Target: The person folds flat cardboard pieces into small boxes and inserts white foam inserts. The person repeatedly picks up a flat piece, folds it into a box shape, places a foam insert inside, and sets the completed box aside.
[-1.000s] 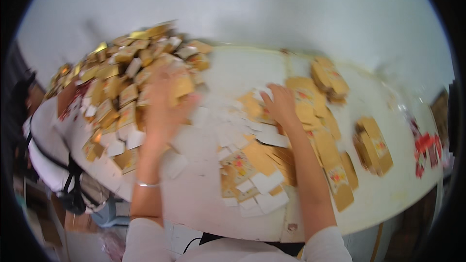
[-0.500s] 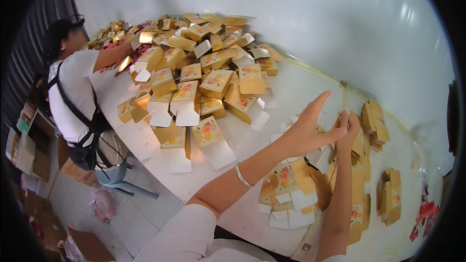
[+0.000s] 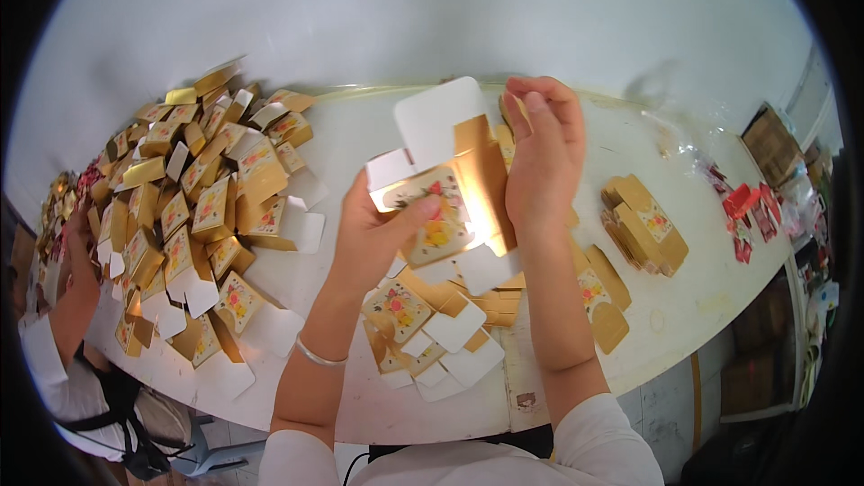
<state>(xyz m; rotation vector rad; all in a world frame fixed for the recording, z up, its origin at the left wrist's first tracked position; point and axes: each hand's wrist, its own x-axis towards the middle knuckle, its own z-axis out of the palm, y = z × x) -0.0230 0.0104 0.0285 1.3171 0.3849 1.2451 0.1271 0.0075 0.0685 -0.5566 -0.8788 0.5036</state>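
A gold carton with a floral front and white inner flaps (image 3: 430, 207) hangs above the table, partly unfolded. My left hand (image 3: 382, 234) grips it from the left, thumb pressed on the floral face. Along the carton's right side is my right hand (image 3: 547, 157), raised, its fingers loosely bent and apart with nothing seen between them. Whether its palm touches the carton I cannot tell. Below lies a group of flattened floral cartons (image 3: 423, 342) with white flaps, partly overlapped by the held one.
A large heap of formed gold cartons (image 3: 211, 207) covers the table's left side. Stacks of flat cartons (image 3: 643, 225) lie to the right, then red packets (image 3: 742, 202) and clear plastic. At the far left, another person's arm (image 3: 76, 292) reaches over the table. A wall (image 3: 432, 18) stands behind.
The view has swung right. My left hand, empty and spread before, now holds a carton. My right hand has come from the flat stacks to beside it.
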